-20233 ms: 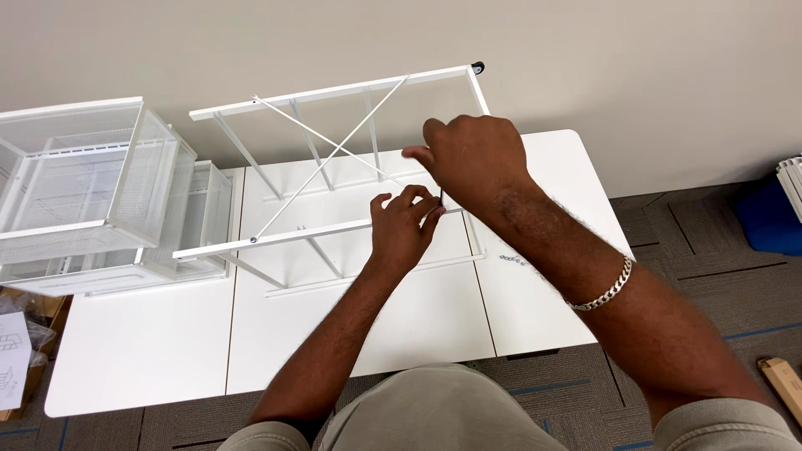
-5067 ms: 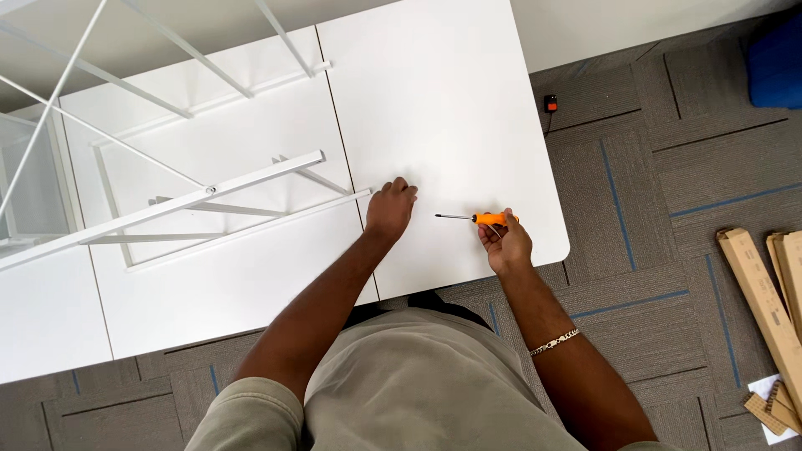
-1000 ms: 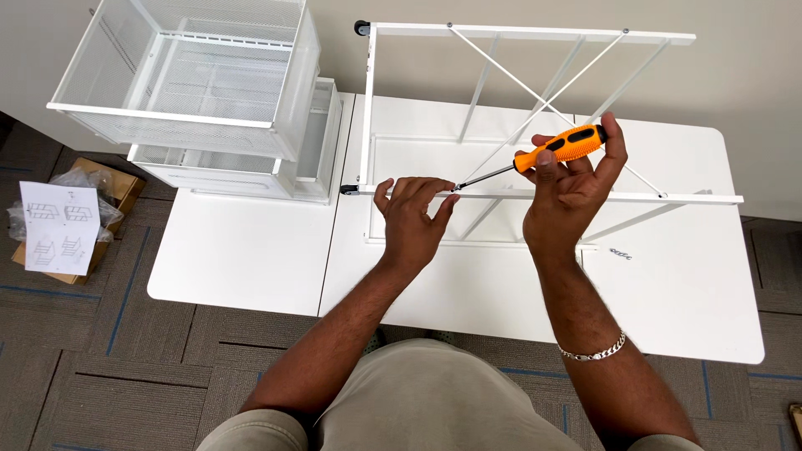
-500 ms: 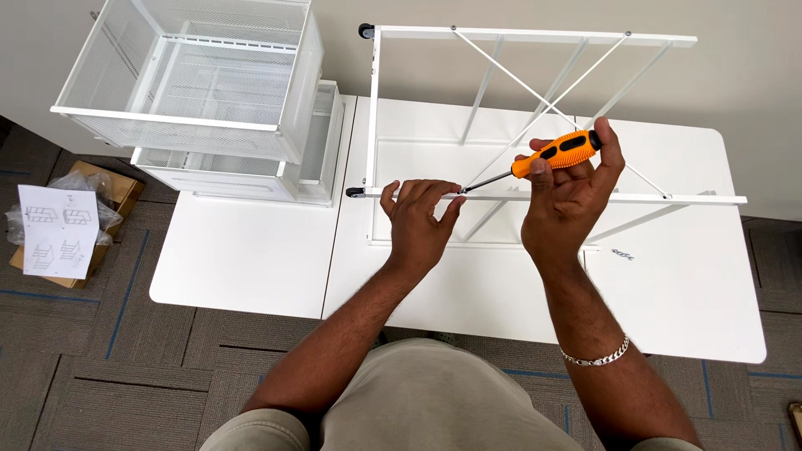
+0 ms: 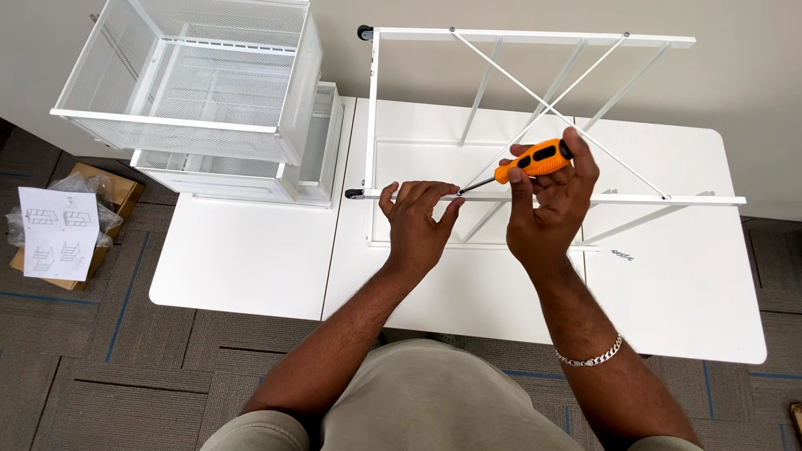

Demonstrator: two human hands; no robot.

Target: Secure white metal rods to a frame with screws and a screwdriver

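My left hand point(image 5: 418, 219) pinches the frame rail point(image 5: 668, 200), light but wobbly; right hand point(image 5: 547, 200) is clamped on the grippy orange screwdriver point(image 5: 535, 160).

frame point(image 5: 535, 125): on table point(image 5: 685, 301), centre
drawers point(image 5: 209, 100): 9 o'clock of frame, stacked, on table
screws point(image 5: 622, 254): 4 o'clock of frame, on table
leaflet point(image 5: 57, 232): on box point(image 5: 117, 192), floor, 8 o'clock of drawers

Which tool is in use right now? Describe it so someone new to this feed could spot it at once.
Start at the white metal frame with crossed braces lying on the white table. Over the frame's near rail, the right hand grips an orange-handled screwdriver with black inlays, its thin metal shaft angled down toward the left hand on the rail. It is the only brightly coloured thing among all the white parts.
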